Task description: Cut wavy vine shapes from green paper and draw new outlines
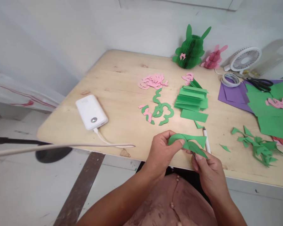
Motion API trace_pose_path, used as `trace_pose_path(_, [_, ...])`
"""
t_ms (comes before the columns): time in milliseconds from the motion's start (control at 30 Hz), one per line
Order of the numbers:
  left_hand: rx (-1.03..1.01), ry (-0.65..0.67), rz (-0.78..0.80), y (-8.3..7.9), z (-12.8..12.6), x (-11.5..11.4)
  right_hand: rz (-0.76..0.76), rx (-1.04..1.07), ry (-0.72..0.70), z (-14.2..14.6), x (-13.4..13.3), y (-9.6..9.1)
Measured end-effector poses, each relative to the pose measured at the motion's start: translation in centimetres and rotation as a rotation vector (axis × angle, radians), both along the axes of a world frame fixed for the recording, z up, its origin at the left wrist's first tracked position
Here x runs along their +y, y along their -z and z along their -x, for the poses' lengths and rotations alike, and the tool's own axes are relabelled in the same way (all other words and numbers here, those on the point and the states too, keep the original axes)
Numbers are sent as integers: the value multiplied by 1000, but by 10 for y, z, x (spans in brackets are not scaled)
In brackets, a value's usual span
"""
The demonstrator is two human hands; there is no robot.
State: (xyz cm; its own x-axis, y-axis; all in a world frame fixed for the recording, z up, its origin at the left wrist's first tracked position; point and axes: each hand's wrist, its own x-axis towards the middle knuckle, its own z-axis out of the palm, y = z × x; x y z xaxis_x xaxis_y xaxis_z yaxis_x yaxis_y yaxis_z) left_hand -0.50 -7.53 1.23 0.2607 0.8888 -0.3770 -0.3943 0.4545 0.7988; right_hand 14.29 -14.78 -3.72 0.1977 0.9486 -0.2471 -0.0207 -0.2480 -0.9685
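Note:
My left hand (161, 152) pinches a folded piece of green paper (190, 142) at its left end, just above the near edge of the wooden table (122, 84). My right hand (208, 169) is closed below the paper's right part; a dark tool tip shows between its fingers at the paper, too small to name. A white pen (206, 139) lies on the table right behind the paper. Beyond it sit a stack of green paper strips (192, 99) and curved green cut-outs (161, 108).
A white power bank (91, 111) with a cable lies at the left. Pink cut-outs (153, 81), a green paper rabbit (191, 48), a pink one (213, 58), a small fan (244, 59), tape (230, 79), black scissors (260, 83), purple and green sheets (271, 103) and green scraps (259, 146) fill the right.

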Motion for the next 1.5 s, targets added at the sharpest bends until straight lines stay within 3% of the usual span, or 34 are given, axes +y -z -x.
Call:
trace_pose_path(733, [88, -59, 50, -1, -4, -4, 20, 21, 49, -2, -1, 6])
trace_pose_path(1100, [0, -9, 40, 0, -6, -4, 29, -15, 60, 2, 1, -2])
trace_pose_path(1500, [90, -13, 54, -3, -4, -2, 14, -40, 34, 0, 2, 2])
